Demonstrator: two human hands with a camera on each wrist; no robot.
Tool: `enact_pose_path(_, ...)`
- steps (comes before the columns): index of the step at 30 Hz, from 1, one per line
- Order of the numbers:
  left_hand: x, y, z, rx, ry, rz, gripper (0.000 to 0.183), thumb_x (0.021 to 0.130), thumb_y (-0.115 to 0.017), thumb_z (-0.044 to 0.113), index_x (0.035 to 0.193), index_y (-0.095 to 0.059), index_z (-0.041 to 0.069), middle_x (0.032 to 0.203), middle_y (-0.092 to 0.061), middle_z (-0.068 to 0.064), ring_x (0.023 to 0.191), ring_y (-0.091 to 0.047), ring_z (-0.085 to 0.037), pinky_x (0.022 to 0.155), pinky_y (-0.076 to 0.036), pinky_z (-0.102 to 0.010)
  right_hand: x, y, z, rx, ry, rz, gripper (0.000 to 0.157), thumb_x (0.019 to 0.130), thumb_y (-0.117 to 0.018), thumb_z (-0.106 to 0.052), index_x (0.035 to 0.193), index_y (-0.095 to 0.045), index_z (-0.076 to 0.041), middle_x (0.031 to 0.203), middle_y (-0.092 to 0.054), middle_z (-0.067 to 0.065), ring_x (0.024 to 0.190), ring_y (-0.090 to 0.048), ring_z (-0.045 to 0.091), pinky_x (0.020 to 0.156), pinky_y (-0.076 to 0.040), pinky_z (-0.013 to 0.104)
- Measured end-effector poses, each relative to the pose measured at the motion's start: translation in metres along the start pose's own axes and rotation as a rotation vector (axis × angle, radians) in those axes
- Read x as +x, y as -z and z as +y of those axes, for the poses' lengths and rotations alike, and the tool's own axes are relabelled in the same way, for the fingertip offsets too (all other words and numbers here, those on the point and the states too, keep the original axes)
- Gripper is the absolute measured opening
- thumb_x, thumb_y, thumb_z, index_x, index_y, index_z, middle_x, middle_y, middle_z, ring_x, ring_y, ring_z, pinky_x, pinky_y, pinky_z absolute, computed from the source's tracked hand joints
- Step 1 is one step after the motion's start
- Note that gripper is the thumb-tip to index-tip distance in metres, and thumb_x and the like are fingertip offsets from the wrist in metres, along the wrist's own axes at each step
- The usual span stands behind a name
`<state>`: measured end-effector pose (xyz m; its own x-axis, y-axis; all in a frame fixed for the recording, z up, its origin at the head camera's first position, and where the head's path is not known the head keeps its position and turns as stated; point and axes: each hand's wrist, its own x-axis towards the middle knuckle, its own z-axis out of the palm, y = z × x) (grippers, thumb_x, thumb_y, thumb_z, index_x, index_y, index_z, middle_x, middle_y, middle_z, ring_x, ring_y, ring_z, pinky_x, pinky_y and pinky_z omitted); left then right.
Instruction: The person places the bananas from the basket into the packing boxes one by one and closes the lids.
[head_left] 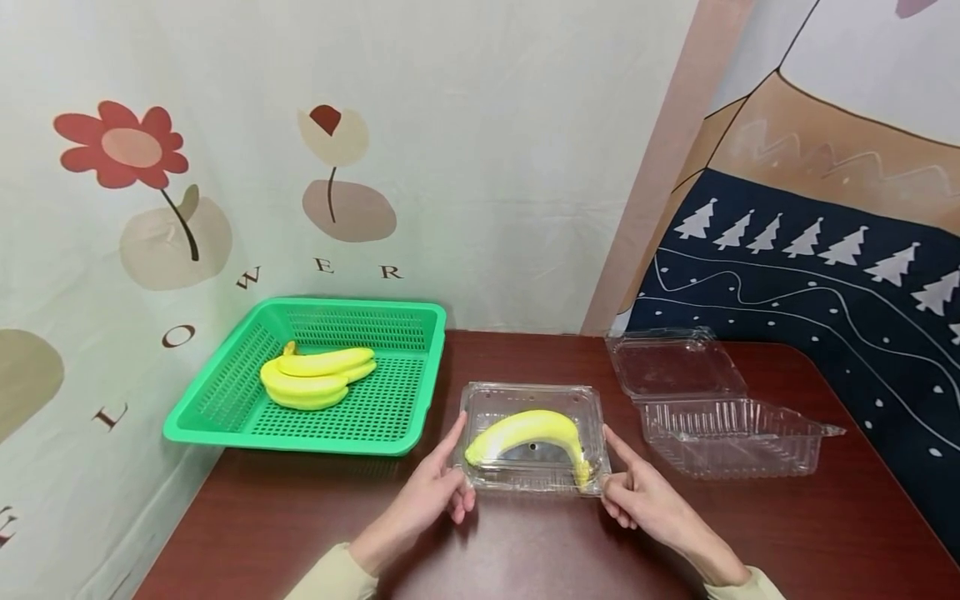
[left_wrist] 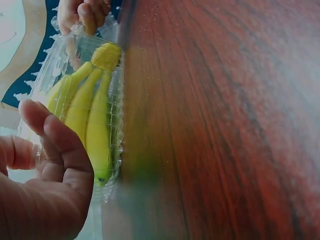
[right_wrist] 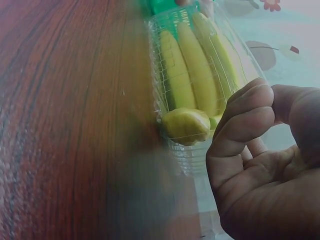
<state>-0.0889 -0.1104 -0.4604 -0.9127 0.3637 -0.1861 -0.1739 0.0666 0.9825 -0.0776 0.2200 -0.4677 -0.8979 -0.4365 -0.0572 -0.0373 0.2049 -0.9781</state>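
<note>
A clear plastic clamshell box [head_left: 525, 478] lies lid down in front of me, with a bunch of yellow bananas [head_left: 528, 427] inside. From above one banana shows; side on, the left wrist view reveals several bananas [left_wrist: 80, 112] joined at one stem end. My left hand [head_left: 427, 490] holds the box at its near left corner, index finger laid straight along the side, other fingers curled. On the opposite corner my right hand [head_left: 647, 498] mirrors it, thumb at the rim and index finger along the right side.
A green plastic basket [head_left: 300, 442] at the left contains another banana bunch [head_left: 311, 379]. At the right a second clamshell box [head_left: 731, 454] stands with its lid [head_left: 675, 364] raised. All rest on a dark reddish-brown table [head_left: 525, 550] against a printed cloth backdrop [head_left: 510, 167].
</note>
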Motion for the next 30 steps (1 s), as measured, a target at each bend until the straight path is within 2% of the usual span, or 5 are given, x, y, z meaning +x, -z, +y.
enact_pose_path(6, -0.0033, 0.0000, 0.0001, 0.038, -0.033, 0.118, 0.087, 0.091, -0.050, -0.010, 0.167, -0.020, 0.020, 0.073, -0.068, -0.014, 0.058, -0.062, -0.019, 0.058, -0.057, -0.028, 0.0018, -0.0015, 0.0004, 0.004, 0.017, -0.002, 0.083, 0.098, -0.050, 0.004, 0.162, 0.003, 0.006, 0.063, -0.055, -0.002, 0.052, -0.052, 0.005, 0.045, -0.043, 0.020)
enact_pose_path(11, -0.0058, 0.0001, 0.0015, 0.127, -0.070, 0.196, 0.088, 0.087, -0.059, -0.008, 0.165, -0.030, 0.019, 0.074, -0.062, -0.009, 0.063, -0.063, -0.021, 0.061, -0.058, -0.031, 0.0033, -0.0004, 0.0018, 0.002, 0.023, 0.005, 0.084, 0.096, -0.049, 0.006, 0.162, 0.002, 0.007, 0.062, -0.055, -0.002, 0.051, -0.051, 0.005, 0.044, -0.043, 0.020)
enact_pose_path(17, -0.0062, 0.0031, -0.0011, 0.259, -0.066, 0.195, 0.091, 0.084, -0.060, -0.007, 0.165, -0.030, 0.024, 0.063, -0.056, -0.002, 0.051, -0.052, -0.013, 0.050, -0.049, -0.024, 0.0031, 0.0012, 0.0021, 0.013, 0.020, 0.008, 0.085, 0.094, -0.049, 0.007, 0.163, 0.000, 0.005, 0.062, -0.054, -0.002, 0.051, -0.051, 0.006, 0.044, -0.042, 0.020)
enact_pose_path(24, -0.0052, 0.0031, 0.0007, 0.182, -0.056, 0.177, 0.092, 0.083, -0.058, -0.010, 0.164, -0.032, 0.022, 0.061, -0.054, -0.002, 0.049, -0.048, -0.012, 0.046, -0.043, -0.021, 0.0025, 0.0013, 0.0031, 0.014, 0.019, 0.009, 0.083, 0.095, -0.049, 0.006, 0.162, 0.000, 0.006, 0.062, -0.055, -0.002, 0.051, -0.051, 0.006, 0.044, -0.043, 0.020)
enact_pose_path(30, -0.0037, 0.0038, 0.0008, 0.191, -0.066, 0.167, 0.092, 0.081, -0.056, -0.011, 0.165, -0.031, 0.020, 0.061, -0.054, -0.002, 0.048, -0.050, -0.012, 0.046, -0.045, -0.022, 0.0029, 0.0012, 0.0028, 0.004, 0.018, 0.013, 0.083, 0.096, -0.049, 0.005, 0.162, 0.000, 0.005, 0.062, -0.055, -0.002, 0.050, -0.051, 0.006, 0.044, -0.043, 0.019)
